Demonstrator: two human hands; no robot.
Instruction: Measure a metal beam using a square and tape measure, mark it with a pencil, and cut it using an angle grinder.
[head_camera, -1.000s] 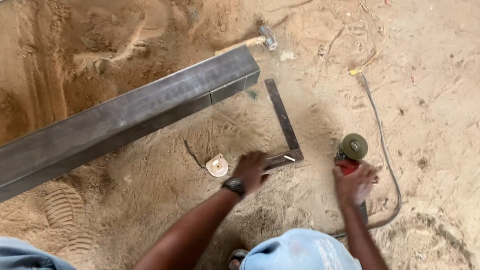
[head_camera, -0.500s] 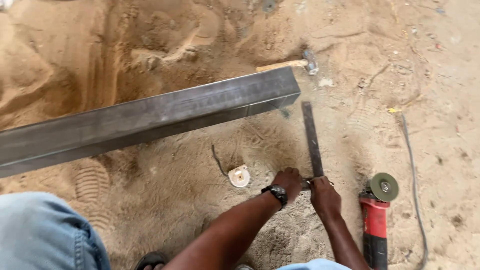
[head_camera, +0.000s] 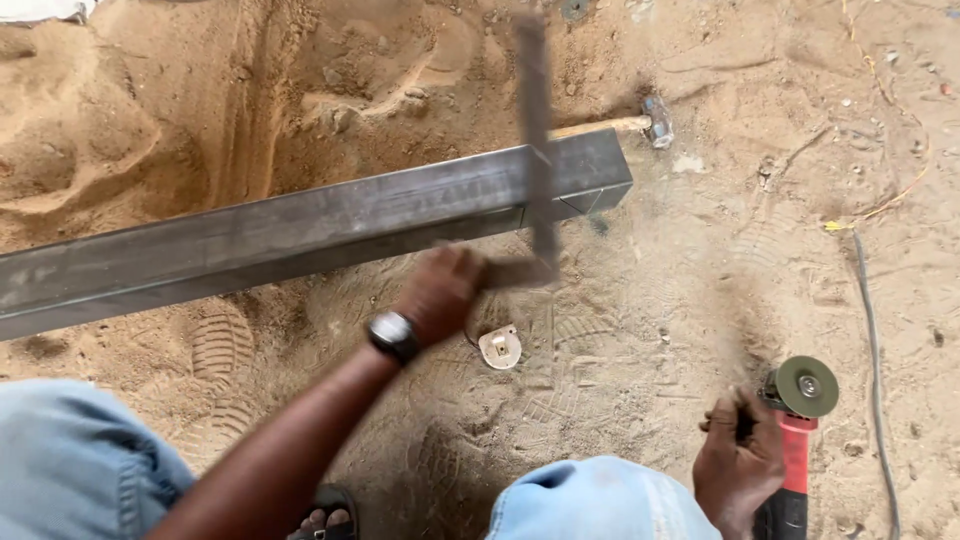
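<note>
Steel square tubing (head_camera: 300, 235), long and dark grey, lies on sandy ground (head_camera: 700, 270), running from the left edge up to its cut end right of centre. Below it on the left, a blue-jeaned knee (head_camera: 70, 470) fills the corner, with shoe prints pressed into the sand beside it. Near the middle, the left hand (head_camera: 440, 290), a wristwatch (head_camera: 393, 336) on its wrist, is closed around the short leg of a metal try square (head_camera: 535, 150); the square is blurred, its long blade standing upward across the tubing near the cut end. Just below that hand, a small pale disc-shaped object (head_camera: 500, 346) lies in the sand. Behind the tubing's end lies a hammer (head_camera: 640, 122) with a wooden handle. At lower right, the right hand (head_camera: 738, 465) grips the body of a red angle grinder (head_camera: 795, 430), its green disc facing up. A cable (head_camera: 875, 330) trails along the ground at the far right.
</note>
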